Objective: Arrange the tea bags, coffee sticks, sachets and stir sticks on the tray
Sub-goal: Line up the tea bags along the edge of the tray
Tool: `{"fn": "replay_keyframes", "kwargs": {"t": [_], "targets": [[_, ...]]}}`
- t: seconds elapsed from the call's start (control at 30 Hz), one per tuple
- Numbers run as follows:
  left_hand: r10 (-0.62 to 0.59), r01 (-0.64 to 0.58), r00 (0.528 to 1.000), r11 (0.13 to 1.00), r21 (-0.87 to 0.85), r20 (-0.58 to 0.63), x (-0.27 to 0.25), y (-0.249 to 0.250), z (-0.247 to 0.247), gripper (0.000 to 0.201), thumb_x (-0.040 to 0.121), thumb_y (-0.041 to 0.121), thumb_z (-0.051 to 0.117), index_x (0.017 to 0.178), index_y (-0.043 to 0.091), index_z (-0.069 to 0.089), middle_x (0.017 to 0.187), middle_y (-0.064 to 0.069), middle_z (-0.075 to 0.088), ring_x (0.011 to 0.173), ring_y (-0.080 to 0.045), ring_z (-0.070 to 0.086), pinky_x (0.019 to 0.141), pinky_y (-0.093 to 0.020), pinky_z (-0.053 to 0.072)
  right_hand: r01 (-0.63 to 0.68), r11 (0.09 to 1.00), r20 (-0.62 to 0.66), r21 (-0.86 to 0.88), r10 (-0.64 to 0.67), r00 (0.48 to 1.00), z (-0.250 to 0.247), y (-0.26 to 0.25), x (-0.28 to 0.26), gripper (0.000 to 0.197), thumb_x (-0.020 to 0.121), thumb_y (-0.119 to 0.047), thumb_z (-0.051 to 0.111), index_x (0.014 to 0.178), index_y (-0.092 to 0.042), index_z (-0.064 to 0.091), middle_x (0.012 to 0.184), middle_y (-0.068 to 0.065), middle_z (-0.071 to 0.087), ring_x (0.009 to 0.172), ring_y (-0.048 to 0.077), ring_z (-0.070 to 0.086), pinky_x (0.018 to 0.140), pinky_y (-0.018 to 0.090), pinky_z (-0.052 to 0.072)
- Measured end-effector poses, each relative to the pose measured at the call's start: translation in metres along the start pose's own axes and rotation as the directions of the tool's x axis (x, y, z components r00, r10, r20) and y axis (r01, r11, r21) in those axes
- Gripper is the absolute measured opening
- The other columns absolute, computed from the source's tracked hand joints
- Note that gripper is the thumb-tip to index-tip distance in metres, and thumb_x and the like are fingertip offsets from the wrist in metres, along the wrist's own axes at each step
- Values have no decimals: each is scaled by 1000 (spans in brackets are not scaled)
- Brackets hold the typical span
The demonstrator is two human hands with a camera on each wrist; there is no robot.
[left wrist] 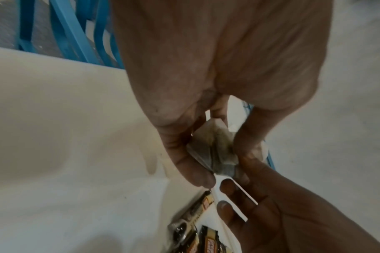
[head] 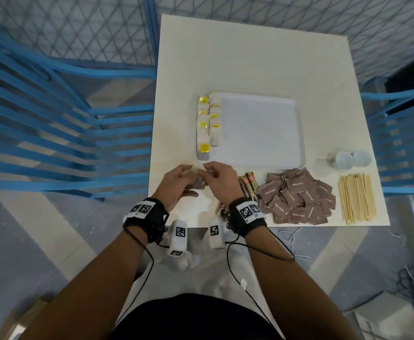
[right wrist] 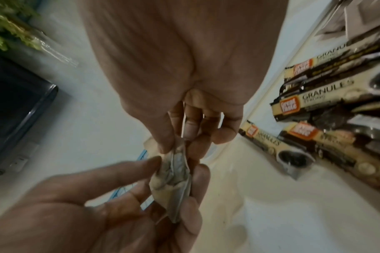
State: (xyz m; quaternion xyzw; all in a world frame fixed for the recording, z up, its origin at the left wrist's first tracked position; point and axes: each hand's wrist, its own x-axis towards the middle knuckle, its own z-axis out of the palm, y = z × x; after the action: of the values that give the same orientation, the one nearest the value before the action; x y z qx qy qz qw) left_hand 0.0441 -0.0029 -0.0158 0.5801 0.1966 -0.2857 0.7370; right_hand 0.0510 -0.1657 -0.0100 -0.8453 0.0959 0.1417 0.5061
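Observation:
A white tray (head: 269,153) lies mid-table, with two columns of tea bags (head: 208,123) along its left side. Just in front of the tray's near left corner, my left hand (head: 179,182) holds a small bunch of grey tea bags (left wrist: 213,150) between thumb and fingers. My right hand (head: 218,177) pinches the top of that bunch (right wrist: 176,172). Coffee sticks (head: 248,182) lie right of my right wrist. Further right are a pile of brown sachets (head: 299,195) and a bundle of wooden stir sticks (head: 356,197).
Three white paper cups (head: 343,160) stand behind the stir sticks. Blue slatted chairs (head: 54,133) flank the table on both sides. Cables lie on the floor (head: 291,239) near the table's front edge.

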Motion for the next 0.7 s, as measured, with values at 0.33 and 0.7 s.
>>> {"fn": "replay_keyframes", "kwargs": {"t": [0.33, 0.7], "targets": [[12, -16, 997, 999, -50, -77, 8, 16, 36, 22, 94, 1, 67, 116, 1, 62, 96, -19, 73, 87, -29, 74, 69, -36, 61, 82, 996, -41, 45, -80, 996, -37, -2, 20, 13, 87, -20, 76, 100, -24, 73, 79, -10, 68, 63, -3, 60, 62, 10, 45], [-11, -25, 981, 984, -178, -195, 27, 23, 70, 13, 98, 13, 67, 110, 7, 68, 91, -16, 70, 84, -29, 74, 71, -40, 64, 145, 989, 34, -5, -145, 989, -71, 1, 66, 2, 91, -22, 72, 92, -22, 71, 87, -8, 73, 80, 5, 65, 75, 16, 50]]}}
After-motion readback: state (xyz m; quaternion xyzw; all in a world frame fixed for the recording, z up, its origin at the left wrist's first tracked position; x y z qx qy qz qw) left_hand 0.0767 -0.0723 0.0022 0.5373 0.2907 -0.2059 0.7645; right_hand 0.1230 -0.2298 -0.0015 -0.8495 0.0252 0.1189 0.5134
